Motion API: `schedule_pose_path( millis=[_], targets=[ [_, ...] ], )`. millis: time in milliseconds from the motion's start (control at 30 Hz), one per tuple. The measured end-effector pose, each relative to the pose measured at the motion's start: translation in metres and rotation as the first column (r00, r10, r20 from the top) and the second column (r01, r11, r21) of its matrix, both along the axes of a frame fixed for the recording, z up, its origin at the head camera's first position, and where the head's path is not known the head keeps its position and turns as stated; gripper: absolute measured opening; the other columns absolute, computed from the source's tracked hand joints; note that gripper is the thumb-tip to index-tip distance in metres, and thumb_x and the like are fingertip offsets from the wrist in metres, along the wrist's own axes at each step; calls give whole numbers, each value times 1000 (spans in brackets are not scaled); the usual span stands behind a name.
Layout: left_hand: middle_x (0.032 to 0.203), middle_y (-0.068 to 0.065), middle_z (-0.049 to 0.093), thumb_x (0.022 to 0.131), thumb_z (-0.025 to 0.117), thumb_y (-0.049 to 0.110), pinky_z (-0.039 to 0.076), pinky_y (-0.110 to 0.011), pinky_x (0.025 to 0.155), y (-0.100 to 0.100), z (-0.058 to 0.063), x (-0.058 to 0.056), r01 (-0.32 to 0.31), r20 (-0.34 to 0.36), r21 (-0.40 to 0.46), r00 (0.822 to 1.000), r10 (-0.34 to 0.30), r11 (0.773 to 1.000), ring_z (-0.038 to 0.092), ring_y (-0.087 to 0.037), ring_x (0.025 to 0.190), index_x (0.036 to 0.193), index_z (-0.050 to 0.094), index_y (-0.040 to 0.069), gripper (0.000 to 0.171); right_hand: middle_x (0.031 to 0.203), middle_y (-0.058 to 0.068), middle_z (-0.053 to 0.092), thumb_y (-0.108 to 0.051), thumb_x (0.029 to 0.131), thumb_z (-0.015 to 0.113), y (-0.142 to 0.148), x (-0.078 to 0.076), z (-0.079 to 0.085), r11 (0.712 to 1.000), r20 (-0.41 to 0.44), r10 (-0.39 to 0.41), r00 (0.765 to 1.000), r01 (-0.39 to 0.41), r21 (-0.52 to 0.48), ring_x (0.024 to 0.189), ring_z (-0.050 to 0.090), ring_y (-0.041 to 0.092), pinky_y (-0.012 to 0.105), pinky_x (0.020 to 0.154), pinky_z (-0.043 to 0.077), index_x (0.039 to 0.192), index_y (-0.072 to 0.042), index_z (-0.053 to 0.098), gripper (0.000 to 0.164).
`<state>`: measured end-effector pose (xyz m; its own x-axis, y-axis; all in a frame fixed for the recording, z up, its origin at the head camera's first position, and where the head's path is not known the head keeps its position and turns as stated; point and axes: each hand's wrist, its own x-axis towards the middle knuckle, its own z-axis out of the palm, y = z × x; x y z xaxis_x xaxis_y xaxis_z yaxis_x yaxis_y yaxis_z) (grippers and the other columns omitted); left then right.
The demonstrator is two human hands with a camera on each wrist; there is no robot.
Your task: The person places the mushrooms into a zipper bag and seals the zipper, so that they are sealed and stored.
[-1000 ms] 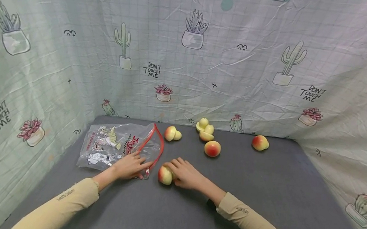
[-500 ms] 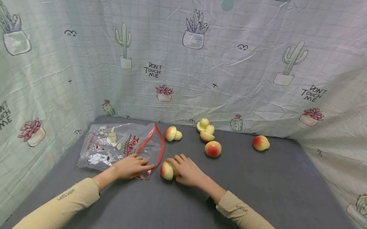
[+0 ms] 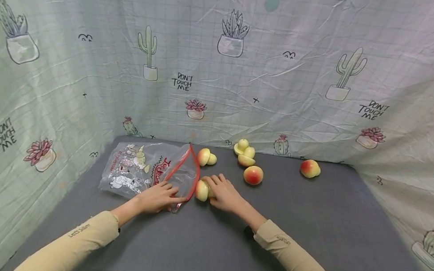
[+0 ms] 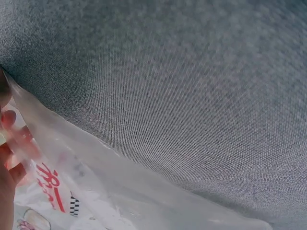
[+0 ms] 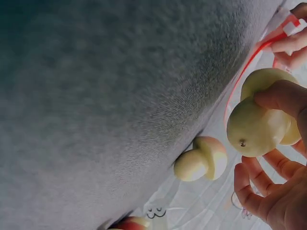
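A clear plastic zip bag with printed cartoon figures and a red zip edge lies at the left. My left hand pinches its mouth near the front corner; the left wrist view shows fingers partly behind the plastic. My right hand grips a red-and-yellow toy mushroom by its pale stem, right beside the red edge. In the right wrist view the thumb lies over the toy mushroom, with fingers below it. The bag's mouth stands partly parted.
Behind the bag's mouth lies another toy mushroom. Two pale-stemmed ones lean together at the back, near a rounded red-topped one. A further toy mushroom sits back right. A printed curtain hangs behind the grey tabletop.
My right hand has carried the toy mushroom away from me, up to the bag's red edge. The bag's mouth has shifted slightly right and spread wider, with my left hand still on it.
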<state>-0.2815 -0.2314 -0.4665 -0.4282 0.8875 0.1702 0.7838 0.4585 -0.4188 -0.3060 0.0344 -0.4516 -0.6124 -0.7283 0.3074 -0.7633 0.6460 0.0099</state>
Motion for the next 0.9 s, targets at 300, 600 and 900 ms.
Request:
schedule_pose_path(
  millis=[300,600,900],
  targets=[
    [87,4,56,74,66,32,42,-37,77,0,1,3,-13,9,-27,1000,13,1000,52,-15,77,127,50,28,55,105,4,54,-16,68,68,-10,-10,6,997,-40,-56,998,54,-51,83,43,20,29,61,42,127,-15,42,64],
    [87,1,55,76,66,29,44,-43,82,1,0,5,-57,26,6,998,57,998,53,-17,78,127,49,26,54,108,5,55,-13,69,67,-19,-23,6,991,-75,-94,993,85,-107,83,44,22,31,60,42,126,-11,41,63],
    [87,1,55,74,66,31,43,-45,82,1,-1,4,-45,-8,1,999,45,999,50,-17,78,125,50,33,53,108,5,57,-14,69,66,-26,-32,4,981,-103,-150,983,135,-138,87,47,25,35,63,42,126,-12,43,62]
  ],
)
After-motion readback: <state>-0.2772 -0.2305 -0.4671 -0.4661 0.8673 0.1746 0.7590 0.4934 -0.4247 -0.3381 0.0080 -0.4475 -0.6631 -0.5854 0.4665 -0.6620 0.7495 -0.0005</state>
